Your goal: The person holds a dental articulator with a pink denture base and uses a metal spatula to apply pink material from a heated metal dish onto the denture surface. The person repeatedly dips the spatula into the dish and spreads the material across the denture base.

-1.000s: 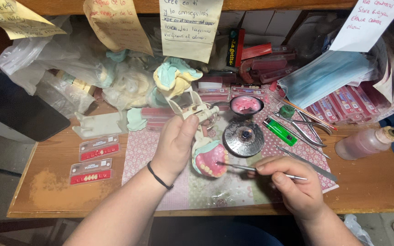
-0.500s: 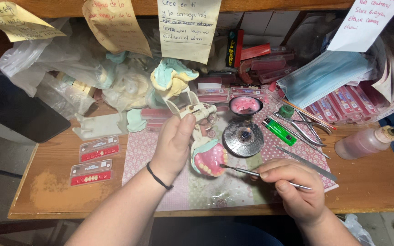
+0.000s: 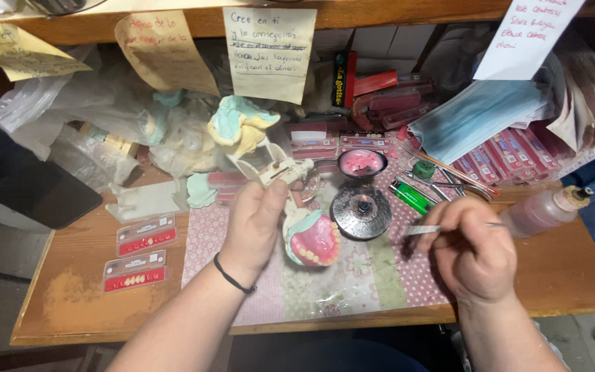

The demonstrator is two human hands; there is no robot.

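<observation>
Currently the left hand [image 3: 256,224] grips a dental articulator [image 3: 280,172] that carries a denture model [image 3: 311,241]: pink wax gums with a row of pale teeth, set on a light base. Fingers are curled tight around the frame, thumb side toward the model. A black band [image 3: 232,277] sits on the left wrist. The model hangs just above a patterned mat [image 3: 373,275] at the middle of the wooden bench [image 3: 70,303].

Right hand [image 3: 473,251] is closed on a thin metal instrument [image 3: 425,229], pinched between thumb and forefingers like a pen. Its tip points left toward a small round burner [image 3: 361,212], ending just beside the burner's right rim and not touching the model. Something small glows at the burner's centre; too small to tell whether it is a flame.

Behind the burner stands a dark bowl [image 3: 361,163] of pink wax. Right of the burner lie a green lighter [image 3: 411,196] and several metal tools [image 3: 449,180]. A squeeze bottle [image 3: 542,210] with pinkish liquid lies on its side near the right hand.

At left on the bench, two tooth cards [image 3: 139,251] lie one below the other, well apart from both hands. A black tray [image 3: 22,179] sits at far left. Plaster casts [image 3: 242,127] and plastic bags [image 3: 84,103] crowd the back. Paper notes [image 3: 270,52] hang from the shelf above. Blue face masks [image 3: 476,117] rest on red boxes [image 3: 497,155] at back right.
</observation>
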